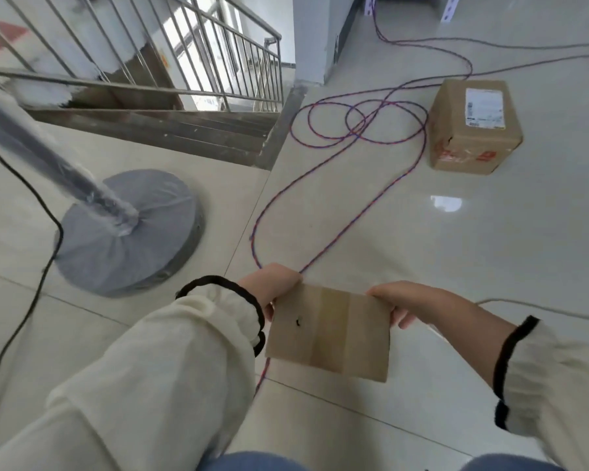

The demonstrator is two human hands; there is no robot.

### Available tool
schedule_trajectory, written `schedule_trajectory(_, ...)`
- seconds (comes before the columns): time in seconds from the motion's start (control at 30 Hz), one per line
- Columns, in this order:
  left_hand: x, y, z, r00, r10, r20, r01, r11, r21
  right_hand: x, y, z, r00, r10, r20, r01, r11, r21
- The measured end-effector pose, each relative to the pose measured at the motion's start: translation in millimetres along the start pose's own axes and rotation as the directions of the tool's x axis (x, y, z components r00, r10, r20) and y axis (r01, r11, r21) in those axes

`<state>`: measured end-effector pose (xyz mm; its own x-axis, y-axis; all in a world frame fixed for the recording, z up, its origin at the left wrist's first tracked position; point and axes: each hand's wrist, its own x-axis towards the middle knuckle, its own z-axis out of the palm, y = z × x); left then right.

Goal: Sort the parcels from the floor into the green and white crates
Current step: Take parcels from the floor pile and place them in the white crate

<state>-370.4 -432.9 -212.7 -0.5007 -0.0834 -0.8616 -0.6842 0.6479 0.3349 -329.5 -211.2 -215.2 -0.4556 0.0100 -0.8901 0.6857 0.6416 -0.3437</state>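
A small flat brown cardboard parcel with tape down its middle hangs above the floor in front of me. My left hand grips its upper left corner and my right hand grips its upper right edge. A bigger brown cardboard box with a white label on top sits on the tiled floor at the far right, apart from both hands. No green or white crate is in view.
A grey round stand base with a wrapped pole stands on the left. A purple-red cable loops across the floor between me and the box. A black cord runs at left. A stairwell with metal railing opens behind.
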Motion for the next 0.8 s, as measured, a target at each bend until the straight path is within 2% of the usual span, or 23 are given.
schedule_trajectory(0.1, -2, 9, -16, 0.966, 0.154, -0.205, -0.162, 0.987, -0.021, -5, -14, -7, 0.974, -0.078, -0.212, 0.11, 0.984, 0.143)
schedule_trajectory(0.2, -5, 11, -30, 0.841, 0.348, -0.414, -0.431, 0.894, -0.124, -13, -28, -17, 0.853, -0.229, -0.47, 0.271, 0.962, 0.023)
schedule_trajectory(0.27, -8, 3, -28, 0.776, 0.428, -0.463, -0.566, 0.797, -0.213, -15, -32, -13, 0.772, -0.33, -0.544, 0.374, 0.927, -0.031)
schedule_trajectory(0.37, -6, -12, -20, 0.775, 0.494, -0.393, -0.601, 0.77, -0.216, -12, -24, -1, 0.746, -0.384, -0.544, 0.472, 0.882, 0.024)
schedule_trajectory(0.6, -6, -17, -21, 0.743, 0.559, -0.368, -0.633, 0.766, -0.116, -5, -17, 1, 0.722, -0.408, -0.559, 0.503, 0.864, 0.018)
schedule_trajectory(0.7, -6, -37, -11, 0.686, 0.612, -0.393, -0.653, 0.757, 0.038, -5, -9, 7, 0.691, -0.452, -0.565, 0.527, 0.849, -0.034)
schedule_trajectory(0.8, -2, -63, 5, 0.699, 0.648, -0.303, -0.593, 0.762, 0.26, -1, 1, 18, 0.77, -0.464, -0.438, 0.455, 0.881, -0.132)
